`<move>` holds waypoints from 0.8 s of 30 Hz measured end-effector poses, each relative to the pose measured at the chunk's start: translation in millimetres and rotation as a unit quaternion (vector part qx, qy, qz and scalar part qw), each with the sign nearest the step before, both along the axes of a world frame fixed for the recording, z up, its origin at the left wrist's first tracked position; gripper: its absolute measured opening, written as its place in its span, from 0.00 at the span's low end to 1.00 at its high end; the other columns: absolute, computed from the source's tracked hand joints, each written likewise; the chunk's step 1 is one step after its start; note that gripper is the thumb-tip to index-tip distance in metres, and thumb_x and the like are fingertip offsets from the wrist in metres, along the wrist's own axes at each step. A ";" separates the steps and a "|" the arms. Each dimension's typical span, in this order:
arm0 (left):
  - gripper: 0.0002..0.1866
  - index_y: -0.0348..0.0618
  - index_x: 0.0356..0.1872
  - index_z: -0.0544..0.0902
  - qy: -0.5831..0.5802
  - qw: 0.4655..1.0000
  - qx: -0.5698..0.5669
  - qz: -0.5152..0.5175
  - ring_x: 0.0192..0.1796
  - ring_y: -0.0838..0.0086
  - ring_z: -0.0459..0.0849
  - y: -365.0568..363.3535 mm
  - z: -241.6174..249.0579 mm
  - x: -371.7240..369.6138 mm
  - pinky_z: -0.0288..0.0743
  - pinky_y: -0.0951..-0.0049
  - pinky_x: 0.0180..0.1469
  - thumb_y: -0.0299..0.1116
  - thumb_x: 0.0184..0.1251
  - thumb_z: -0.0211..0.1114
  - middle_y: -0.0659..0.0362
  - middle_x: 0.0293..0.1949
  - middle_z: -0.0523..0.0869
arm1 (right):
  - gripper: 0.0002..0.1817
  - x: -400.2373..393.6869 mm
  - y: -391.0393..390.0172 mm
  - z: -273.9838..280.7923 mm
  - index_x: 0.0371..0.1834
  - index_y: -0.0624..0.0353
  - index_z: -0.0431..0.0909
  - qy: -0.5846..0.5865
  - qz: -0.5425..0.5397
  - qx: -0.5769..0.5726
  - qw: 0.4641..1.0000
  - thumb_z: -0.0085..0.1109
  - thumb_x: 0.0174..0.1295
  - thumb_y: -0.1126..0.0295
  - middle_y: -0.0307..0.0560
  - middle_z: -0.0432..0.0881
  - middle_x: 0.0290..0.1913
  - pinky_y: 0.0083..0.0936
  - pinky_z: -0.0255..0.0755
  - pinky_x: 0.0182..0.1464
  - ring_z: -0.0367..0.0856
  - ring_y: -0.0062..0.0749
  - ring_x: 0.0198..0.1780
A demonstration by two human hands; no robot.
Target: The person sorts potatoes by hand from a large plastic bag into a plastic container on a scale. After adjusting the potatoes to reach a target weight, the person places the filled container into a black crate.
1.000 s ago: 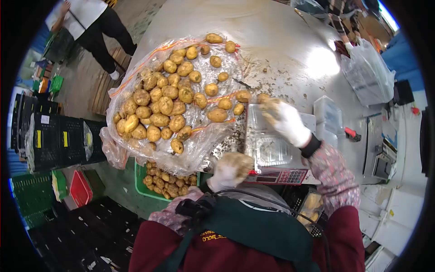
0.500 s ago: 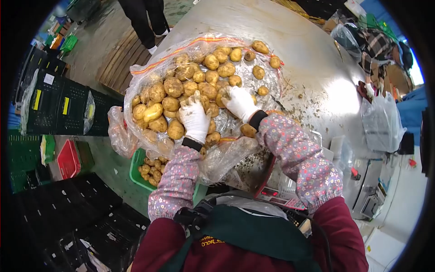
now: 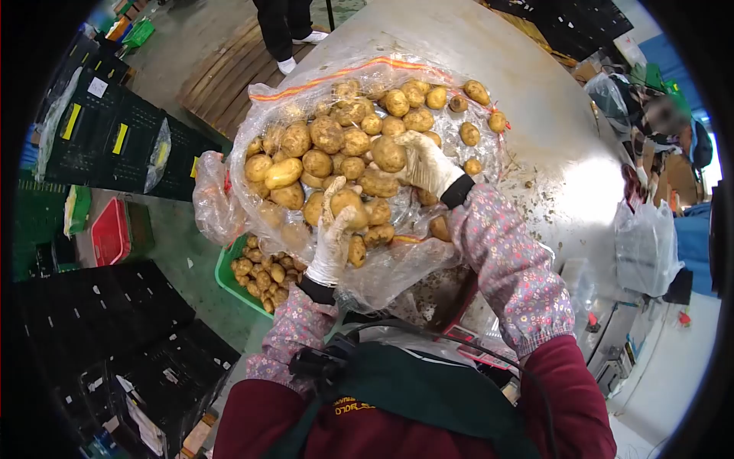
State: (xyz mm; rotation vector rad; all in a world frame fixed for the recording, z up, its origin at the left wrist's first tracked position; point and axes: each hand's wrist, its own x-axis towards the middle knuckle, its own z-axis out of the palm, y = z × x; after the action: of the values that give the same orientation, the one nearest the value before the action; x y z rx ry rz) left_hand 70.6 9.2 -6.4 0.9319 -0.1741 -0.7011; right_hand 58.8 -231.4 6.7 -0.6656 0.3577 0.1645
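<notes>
Left grip clamps one potato; right grip clamps another potato. Lift both straight up without dragging the pile beyond; keep plastic nearside of grips unsnagged.

place: produce-packing workshop | signs: metal worktable, dark crates, wooden pallet, heaped potatoes

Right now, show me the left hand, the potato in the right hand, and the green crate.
Left hand (image 3: pixel 330 241): head view, middle of the white glove.
Potato (image 3: pixel 388 154) in the right hand (image 3: pixel 430 163): head view, middle of its visible face.
Green crate (image 3: pixel 221 275): head view, left rim.
</notes>
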 end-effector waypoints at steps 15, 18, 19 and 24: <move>0.21 0.30 0.58 0.76 -0.476 0.839 0.252 0.083 0.48 0.52 0.87 -20.4 -9.8 -50.0 0.79 0.62 0.48 0.40 0.80 0.47 0.44 0.44 0.87 | 0.23 -112.3 65.6 72.0 0.61 0.61 0.72 0.116 0.113 -0.069 0.984 0.63 0.62 0.72 0.47 0.84 0.48 0.24 0.82 0.43 0.85 0.28 0.45; 0.20 0.30 0.61 0.75 -0.483 0.834 0.266 0.021 0.47 0.47 0.86 -5.6 -1.3 -68.3 0.79 0.59 0.48 0.34 0.76 0.51 0.40 0.47 0.85 | 0.20 -144.0 68.7 42.1 0.60 0.57 0.75 0.187 0.100 -0.021 0.977 0.62 0.67 0.65 0.45 0.84 0.48 0.25 0.83 0.42 0.86 0.29 0.44; 0.20 0.30 0.61 0.75 -0.490 0.827 0.277 -0.008 0.47 0.48 0.86 -1.4 2.3 -72.9 0.79 0.60 0.48 0.33 0.74 0.52 0.39 0.48 0.85 | 0.20 -152.8 69.4 37.7 0.61 0.57 0.74 0.183 0.107 0.007 0.977 0.61 0.68 0.65 0.45 0.84 0.51 0.26 0.83 0.45 0.85 0.28 0.46; 0.23 0.34 0.65 0.73 -0.565 0.805 0.182 -0.010 0.44 0.50 0.86 10.5 19.8 -97.0 0.79 0.61 0.44 0.31 0.71 0.57 0.45 0.51 0.84 | 0.25 -197.2 69.2 59.8 0.68 0.56 0.68 0.123 0.057 -0.018 0.991 0.61 0.69 0.65 0.45 0.79 0.58 0.26 0.82 0.50 0.83 0.30 0.52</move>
State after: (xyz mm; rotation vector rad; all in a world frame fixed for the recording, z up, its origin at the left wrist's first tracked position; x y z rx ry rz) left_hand -26.4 19.7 13.4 1.6420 -1.1410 -0.0967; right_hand -138.4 -162.3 66.5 -0.7041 0.5613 0.3521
